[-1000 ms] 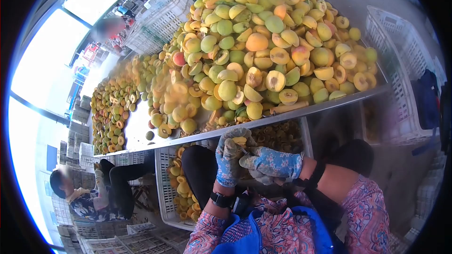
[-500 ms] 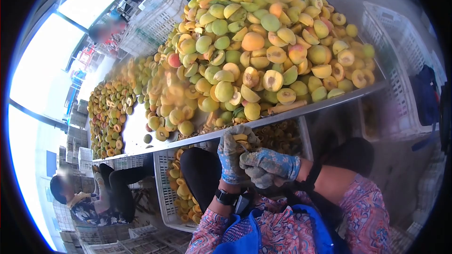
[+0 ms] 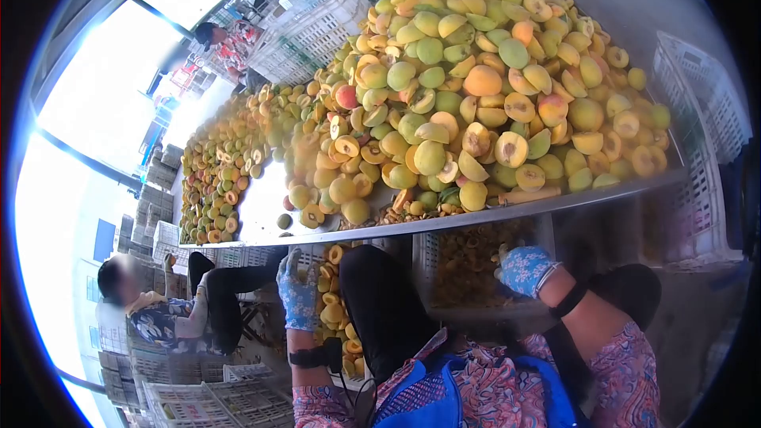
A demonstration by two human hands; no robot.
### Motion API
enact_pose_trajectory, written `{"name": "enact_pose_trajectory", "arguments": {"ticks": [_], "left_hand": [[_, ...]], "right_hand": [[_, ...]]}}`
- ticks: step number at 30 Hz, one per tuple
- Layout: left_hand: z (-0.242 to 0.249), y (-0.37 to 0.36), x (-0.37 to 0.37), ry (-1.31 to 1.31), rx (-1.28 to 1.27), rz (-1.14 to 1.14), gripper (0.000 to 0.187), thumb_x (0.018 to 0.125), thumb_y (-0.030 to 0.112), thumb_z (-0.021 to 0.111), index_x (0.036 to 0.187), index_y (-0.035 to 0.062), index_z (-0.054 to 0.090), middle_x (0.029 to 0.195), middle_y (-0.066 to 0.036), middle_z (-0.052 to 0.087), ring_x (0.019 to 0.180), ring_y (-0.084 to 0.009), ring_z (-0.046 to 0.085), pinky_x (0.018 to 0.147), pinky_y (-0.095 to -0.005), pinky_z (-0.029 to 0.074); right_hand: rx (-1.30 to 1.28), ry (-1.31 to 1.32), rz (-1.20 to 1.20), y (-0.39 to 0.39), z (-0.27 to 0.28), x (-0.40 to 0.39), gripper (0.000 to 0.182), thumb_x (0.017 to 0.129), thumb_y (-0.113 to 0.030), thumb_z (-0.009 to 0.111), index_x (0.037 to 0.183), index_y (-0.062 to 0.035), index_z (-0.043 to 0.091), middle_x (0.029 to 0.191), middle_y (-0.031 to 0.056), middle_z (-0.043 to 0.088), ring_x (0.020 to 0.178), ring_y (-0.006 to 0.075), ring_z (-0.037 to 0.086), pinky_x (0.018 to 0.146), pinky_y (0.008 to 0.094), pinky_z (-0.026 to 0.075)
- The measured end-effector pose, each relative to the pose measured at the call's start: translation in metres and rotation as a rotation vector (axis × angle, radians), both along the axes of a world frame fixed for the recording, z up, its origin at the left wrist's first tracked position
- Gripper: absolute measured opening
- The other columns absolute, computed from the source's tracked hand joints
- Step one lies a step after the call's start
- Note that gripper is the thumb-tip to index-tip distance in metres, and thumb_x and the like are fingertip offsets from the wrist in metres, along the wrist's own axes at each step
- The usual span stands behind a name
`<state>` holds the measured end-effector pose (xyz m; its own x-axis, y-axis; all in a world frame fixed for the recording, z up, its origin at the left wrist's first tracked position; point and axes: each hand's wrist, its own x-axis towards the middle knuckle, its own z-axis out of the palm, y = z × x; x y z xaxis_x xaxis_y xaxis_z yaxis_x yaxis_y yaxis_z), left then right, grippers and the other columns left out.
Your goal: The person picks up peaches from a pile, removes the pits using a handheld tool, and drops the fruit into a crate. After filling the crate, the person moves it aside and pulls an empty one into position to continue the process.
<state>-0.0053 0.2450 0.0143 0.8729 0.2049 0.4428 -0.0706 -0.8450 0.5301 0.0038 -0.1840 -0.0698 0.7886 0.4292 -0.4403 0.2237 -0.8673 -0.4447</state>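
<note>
My left hand (image 3: 297, 292), in a blue floral glove with a soiled palm, is over the edge of a white crate holding cut yellow peaches (image 3: 334, 313). Its fingers are apart and no fruit shows in it. My right hand (image 3: 525, 271), gloved alike, hovers over a second crate (image 3: 426, 265) of brown pits and scraps. Its fingers are curled, and whatever they hold is hidden. Just beyond both hands, a large heap of whole and halved peaches (image 3: 483, 81) covers much of a metal table (image 3: 507, 212).
The table's raised metal rim runs across in front of my knees. White plastic crates (image 3: 697, 135) stand at the right and more crates (image 3: 313, 28) at the back. One person (image 3: 170, 313) sits at the left; another person (image 3: 231, 46) is at the far side.
My hands were together, working on a piece of peach. They have separated, the left moving left over the peach crate, the right moving right over the scraps. The peach piece has left my left hand.
</note>
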Motion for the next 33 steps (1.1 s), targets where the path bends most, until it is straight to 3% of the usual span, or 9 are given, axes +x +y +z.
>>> {"name": "enact_pose_trajectory", "arguments": {"ticks": [1,4,8,17,19,20,26,29,33], "left_hand": [[0.004,0.006,0.002,-0.006,0.619,0.066,0.035,0.086,0.018,0.067,0.116,0.0019,0.06,0.109,-0.016,0.063,0.095,-0.0312,0.061,0.088,-0.0362,0.049],[0.001,-0.006,0.049,0.183,0.095,0.025,0.043,0.079,0.016,0.072,0.117,0.0016,0.06,0.115,-0.019,0.06,0.105,-0.0345,0.059,0.091,-0.0388,0.047],[-0.01,-0.043,0.13,0.088,0.429,-0.181,0.05,0.072,0.015,0.076,0.118,0.0055,0.06,0.12,-0.016,0.059,0.109,-0.0344,0.057,0.094,-0.0405,0.046],[0.004,-0.048,0.182,0.465,0.429,-0.287,0.052,0.068,0.021,0.08,0.115,0.0049,0.063,0.115,-0.017,0.061,0.1,-0.0322,0.061,0.089,-0.0373,0.049],[-0.011,-0.03,0.179,0.309,0.155,-0.247,0.055,0.07,0.022,0.08,0.117,0.0022,0.06,0.114,-0.014,0.061,0.1,-0.0264,0.062,0.09,-0.0333,0.05],[-0.012,-0.027,0.166,0.427,-0.426,-0.306,0.053,0.078,0.019,0.075,0.124,0.0003,0.054,0.118,-0.014,0.058,0.105,-0.0209,0.059,0.093,-0.0307,0.049],[0.015,-0.126,0.054,0.328,-1.639,-0.666,0.053,0.093,0.035,0.053,0.133,0.001,0.044,0.127,-0.018,0.052,0.116,-0.0285,0.053,0.099,-0.0442,0.044],[-0.009,-0.17,0.025,0.331,-1.656,-0.424,0.058,0.092,0.041,0.052,0.133,0.0013,0.044,0.129,-0.02,0.051,0.117,-0.0337,0.052,0.1,-0.0491,0.042],[-0.008,-0.197,0.012,0.413,-1.69,-0.548,0.056,0.088,0.033,0.061,0.131,0.0011,0.046,0.127,-0.018,0.053,0.116,-0.0303,0.053,0.1,-0.0448,0.045]], "right_hand": [[0.0,-0.008,0.004,0.004,0.011,0.001,0.056,0.091,-0.038,0.05,0.126,0.0052,0.049,0.098,0.0239,0.066,0.094,0.039,0.063,0.082,0.0474,0.049],[0.061,-0.04,-0.085,0.01,0.034,0.003,0.049,0.091,-0.036,0.049,0.119,0.0029,0.055,0.1,0.0232,0.066,0.094,0.0386,0.063,0.082,0.048,0.049],[0.126,-0.019,-0.028,0.019,0.03,0.004,0.044,0.09,-0.036,0.05,0.11,0.0018,0.059,0.099,0.0243,0.065,0.095,0.0393,0.062,0.084,0.0487,0.048],[0.292,0.002,-0.047,0.026,0.056,0.006,0.05,0.091,-0.038,0.049,0.115,0.0056,0.053,0.101,0.0273,0.063,0.097,0.0414,0.06,0.086,0.0476,0.046],[0.336,-0.011,-0.072,0.026,0.06,0.007,0.05,0.091,-0.039,0.05,0.117,0.0037,0.054,0.105,0.0269,0.063,0.101,0.0406,0.059,0.088,0.0475,0.047],[0.429,-0.01,-0.095,0.026,0.063,0.008,0.049,0.091,-0.038,0.052,0.117,0.003,0.054,0.106,0.0267,0.062,0.102,0.0408,0.059,0.088,0.0468,0.046],[0.845,0.09,-0.199,0.044,0.079,0.005,0.044,0.09,-0.035,0.059,0.114,0.0011,0.055,0.093,0.0228,0.065,0.086,0.0367,0.064,0.076,0.0416,0.049],[0.994,0.146,-0.265,0.06,0.082,-0.005,0.044,0.091,-0.035,0.06,0.114,0.0016,0.054,0.081,0.0198,0.065,0.068,0.0318,0.064,0.066,0.039,0.05],[0.975,-0.128,-0.237,0.074,0.046,-0.009,0.048,0.091,-0.035,0.058,0.117,0.0046,0.051,0.077,0.0219,0.064,0.069,0.0359,0.064,0.067,0.0419,0.05]]}}
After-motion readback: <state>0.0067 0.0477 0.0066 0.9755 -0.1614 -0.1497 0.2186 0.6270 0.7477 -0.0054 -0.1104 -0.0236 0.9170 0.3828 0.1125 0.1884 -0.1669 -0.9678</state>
